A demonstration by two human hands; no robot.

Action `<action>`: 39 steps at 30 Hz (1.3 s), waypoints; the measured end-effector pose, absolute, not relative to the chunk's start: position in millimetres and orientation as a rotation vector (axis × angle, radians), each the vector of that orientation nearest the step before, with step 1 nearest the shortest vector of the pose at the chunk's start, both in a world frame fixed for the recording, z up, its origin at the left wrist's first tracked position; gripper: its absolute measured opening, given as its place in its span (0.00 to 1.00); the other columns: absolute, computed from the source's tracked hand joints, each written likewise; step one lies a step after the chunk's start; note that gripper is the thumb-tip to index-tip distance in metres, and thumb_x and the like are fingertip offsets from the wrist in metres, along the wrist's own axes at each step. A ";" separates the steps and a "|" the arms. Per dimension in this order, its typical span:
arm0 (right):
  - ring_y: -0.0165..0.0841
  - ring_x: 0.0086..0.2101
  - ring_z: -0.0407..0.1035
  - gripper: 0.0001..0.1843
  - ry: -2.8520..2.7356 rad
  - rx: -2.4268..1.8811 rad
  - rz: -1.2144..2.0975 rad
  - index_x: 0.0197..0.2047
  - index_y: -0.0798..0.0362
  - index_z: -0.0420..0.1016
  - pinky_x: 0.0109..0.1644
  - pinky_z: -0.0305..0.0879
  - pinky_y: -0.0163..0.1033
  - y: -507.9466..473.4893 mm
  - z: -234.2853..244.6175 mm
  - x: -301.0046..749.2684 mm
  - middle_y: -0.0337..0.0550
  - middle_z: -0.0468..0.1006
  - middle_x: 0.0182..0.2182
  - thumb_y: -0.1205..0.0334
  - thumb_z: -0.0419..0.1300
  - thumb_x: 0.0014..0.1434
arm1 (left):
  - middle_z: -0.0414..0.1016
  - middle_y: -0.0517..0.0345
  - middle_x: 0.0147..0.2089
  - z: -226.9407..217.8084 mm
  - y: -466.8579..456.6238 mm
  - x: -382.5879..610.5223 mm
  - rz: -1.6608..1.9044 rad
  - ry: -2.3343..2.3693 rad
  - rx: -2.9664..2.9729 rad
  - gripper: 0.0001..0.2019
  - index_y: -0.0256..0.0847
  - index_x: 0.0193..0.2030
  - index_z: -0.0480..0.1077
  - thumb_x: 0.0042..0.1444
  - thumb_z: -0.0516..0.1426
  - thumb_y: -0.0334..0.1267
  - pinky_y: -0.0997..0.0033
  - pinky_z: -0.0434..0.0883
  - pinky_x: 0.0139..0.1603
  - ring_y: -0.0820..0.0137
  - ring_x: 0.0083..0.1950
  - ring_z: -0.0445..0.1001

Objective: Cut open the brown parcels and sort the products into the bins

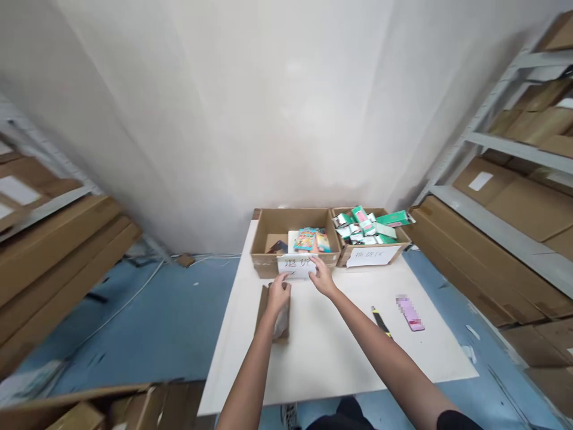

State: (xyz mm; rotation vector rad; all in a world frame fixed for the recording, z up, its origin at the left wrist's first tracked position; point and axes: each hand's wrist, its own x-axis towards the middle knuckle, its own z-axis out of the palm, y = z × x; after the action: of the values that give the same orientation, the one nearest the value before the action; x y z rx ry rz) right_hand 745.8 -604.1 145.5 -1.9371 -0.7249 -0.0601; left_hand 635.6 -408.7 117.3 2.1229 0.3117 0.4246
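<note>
My left hand (278, 292) is over the far end of a small brown cardboard box (283, 335), its thumb and forefinger apart; its other fingers are hidden. Something greyish, perhaps clear wrapping (281, 322), shows inside that box. My right hand (321, 279) is raised with thumb and fingers spread, in front of the white paper label (293, 264) on a larger open carton (264, 259). Nothing shows between its fingers. Inside the carton lie colourful printed packets (306, 239) and a dark item (278, 246).
A second carton (344, 258), full of green and white boxes (364, 222), stands to the right. On the white table (322, 352) lie a yellow and black box cutter (381, 322) and a pink phone-like item (410, 313). Shelves with cardboard boxes (505, 197) flank both sides.
</note>
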 end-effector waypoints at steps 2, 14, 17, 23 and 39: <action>0.46 0.68 0.64 0.34 -0.756 -1.949 0.089 0.70 0.45 0.71 0.67 0.69 0.56 -562.8 115.3 693.8 0.52 0.70 0.68 0.65 0.58 0.60 | 0.81 0.48 0.56 95.7 -384.0 582.2 0.234 0.317 2.258 0.22 0.44 0.56 0.78 0.55 0.56 0.27 0.53 0.72 0.67 0.58 0.61 0.78; 0.55 0.76 0.42 0.19 -0.892 -2.568 0.518 0.50 0.52 0.84 0.76 0.47 0.64 -587.0 8.5 536.4 0.55 0.53 0.77 0.72 0.68 0.55 | 0.56 0.60 0.81 28.5 -391.7 453.0 -0.205 0.270 2.490 0.15 0.49 0.48 0.81 0.60 0.57 0.30 0.55 0.60 0.78 0.59 0.82 0.52; 0.56 0.76 0.43 0.12 -0.706 -2.585 0.248 0.42 0.53 0.85 0.76 0.51 0.64 -630.6 8.2 534.8 0.53 0.54 0.77 0.75 0.65 0.57 | 0.63 0.61 0.78 35.3 -428.9 468.3 -0.038 0.217 2.514 0.15 0.51 0.45 0.81 0.64 0.53 0.31 0.50 0.61 0.77 0.58 0.80 0.57; 0.52 0.76 0.43 0.09 -0.319 -2.546 -0.336 0.40 0.54 0.83 0.75 0.57 0.63 -760.0 43.8 532.9 0.56 0.57 0.76 0.74 0.65 0.59 | 0.67 0.52 0.74 74.3 -547.7 518.0 0.264 -0.246 2.599 0.15 0.50 0.49 0.81 0.64 0.57 0.30 0.45 0.68 0.71 0.52 0.75 0.63; 0.50 0.77 0.37 0.11 1.139 -2.601 -0.656 0.46 0.51 0.83 0.76 0.43 0.70 -1241.6 68.5 243.0 0.49 0.54 0.77 0.70 0.63 0.63 | 0.63 0.56 0.77 98.6 -1130.5 428.1 -0.179 -1.570 2.235 0.14 0.50 0.52 0.82 0.67 0.57 0.35 0.45 0.65 0.73 0.52 0.80 0.55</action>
State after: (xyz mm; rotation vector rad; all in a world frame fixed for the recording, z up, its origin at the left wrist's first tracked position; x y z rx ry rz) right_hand 243.0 -1241.6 68.5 -2.6010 1.1394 -0.6557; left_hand 428.1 -1130.5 98.6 2.2354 -1.5703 -0.1790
